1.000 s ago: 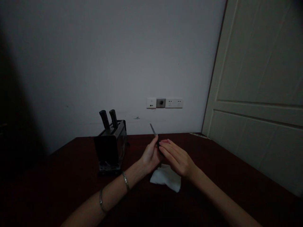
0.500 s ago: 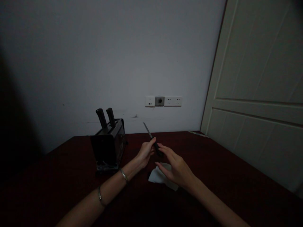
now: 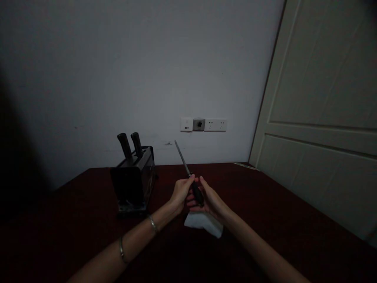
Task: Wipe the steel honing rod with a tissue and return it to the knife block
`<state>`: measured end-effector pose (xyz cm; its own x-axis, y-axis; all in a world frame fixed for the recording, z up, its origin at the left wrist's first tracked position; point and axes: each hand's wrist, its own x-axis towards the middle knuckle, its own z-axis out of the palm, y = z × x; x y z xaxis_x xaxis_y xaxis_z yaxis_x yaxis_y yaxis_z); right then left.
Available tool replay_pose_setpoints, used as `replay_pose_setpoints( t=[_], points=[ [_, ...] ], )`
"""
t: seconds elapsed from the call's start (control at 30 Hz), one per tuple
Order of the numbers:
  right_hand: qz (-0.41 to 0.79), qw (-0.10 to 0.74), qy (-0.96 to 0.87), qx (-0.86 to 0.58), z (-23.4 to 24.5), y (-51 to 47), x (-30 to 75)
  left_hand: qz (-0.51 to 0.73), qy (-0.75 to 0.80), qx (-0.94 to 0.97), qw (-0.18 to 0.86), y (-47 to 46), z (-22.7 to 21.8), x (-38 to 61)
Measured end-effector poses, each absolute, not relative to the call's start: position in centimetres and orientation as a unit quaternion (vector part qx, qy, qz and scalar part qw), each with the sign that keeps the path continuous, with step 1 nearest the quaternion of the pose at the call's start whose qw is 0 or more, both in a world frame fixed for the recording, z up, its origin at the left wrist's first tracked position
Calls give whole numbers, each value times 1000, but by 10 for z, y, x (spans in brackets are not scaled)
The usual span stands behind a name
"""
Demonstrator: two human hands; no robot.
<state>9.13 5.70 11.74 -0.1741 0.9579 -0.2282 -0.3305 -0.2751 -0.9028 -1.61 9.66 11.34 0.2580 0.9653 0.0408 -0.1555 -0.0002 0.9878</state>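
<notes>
The slim rod (image 3: pixel 182 156) looks like grey metal, its dark grip (image 3: pixel 197 194) smooth and plastic-like. The knife handles (image 3: pixel 124 145) seem black plastic; the block (image 3: pixel 134 181) has a glossy side. The white sheet (image 3: pixel 204 223) is matt, cloth or paper; the dimness hides which. The bracelets (image 3: pixel 152 223) are shiny silvery metal, the tabletop (image 3: pixel 259 196) wood-like, the wall (image 3: pixel 147 70) matt, the socket plate (image 3: pixel 216 125) smooth white plastic.

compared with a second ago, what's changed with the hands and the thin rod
The thin rod now reaches farther up and left in the picture, and its black handle is uncovered. The right hand, which lay over the handle, has turned palm up, open beneath it. The left hand still holds the rod; the black block and white cloth look unmoved.
</notes>
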Motion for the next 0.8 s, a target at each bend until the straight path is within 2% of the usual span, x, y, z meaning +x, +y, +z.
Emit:
replay_pose_setpoints(
  t=[0.6, 0.67, 0.8],
  points=[
    [671, 486, -338, -446, 99, 67, 87, 452, 399, 577, 551, 93, 95, -7],
    [664, 491, -334, -455, 99, 66, 88, 438, 387, 579, 568, 95, 94, -6],
    [663, 504, -327, -446, 98, 64, 95, 417, 306, 532, 670, 96, 87, -5]
  ],
)
